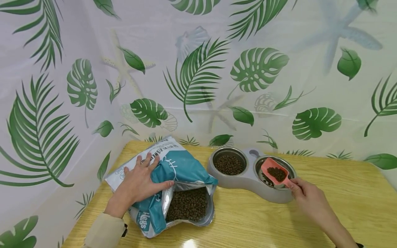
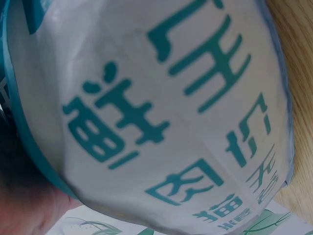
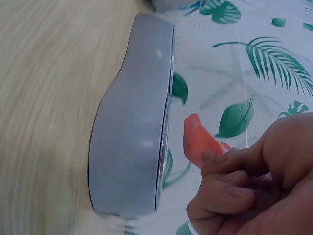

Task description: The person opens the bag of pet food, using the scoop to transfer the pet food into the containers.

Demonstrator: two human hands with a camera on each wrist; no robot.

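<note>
My right hand (image 1: pixel 313 201) pinches the handle of a coral scoop (image 1: pixel 267 165) that carries brown kibble (image 1: pixel 277 174). The scoop is over the right steel bowl (image 1: pixel 289 167) of a grey double feeder (image 1: pixel 270 194), where a few pieces of kibble lie. In the right wrist view, curled fingers (image 3: pixel 227 191) grip the scoop near the feeder's side. With fingers spread, my left hand (image 1: pixel 139 181) rests on a teal and white cat food bag (image 1: pixel 186 163). The bag lies with its mouth open toward me, showing kibble (image 1: pixel 189 205) inside. Its printed front fills the left wrist view.
The left bowl (image 1: pixel 214 162) of the feeder holds a heap of kibble. Everything stands on a yellow wood-grain table (image 1: pixel 245 220). A leaf-patterned cloth (image 1: pixel 198 131) hangs behind the table and along its left side.
</note>
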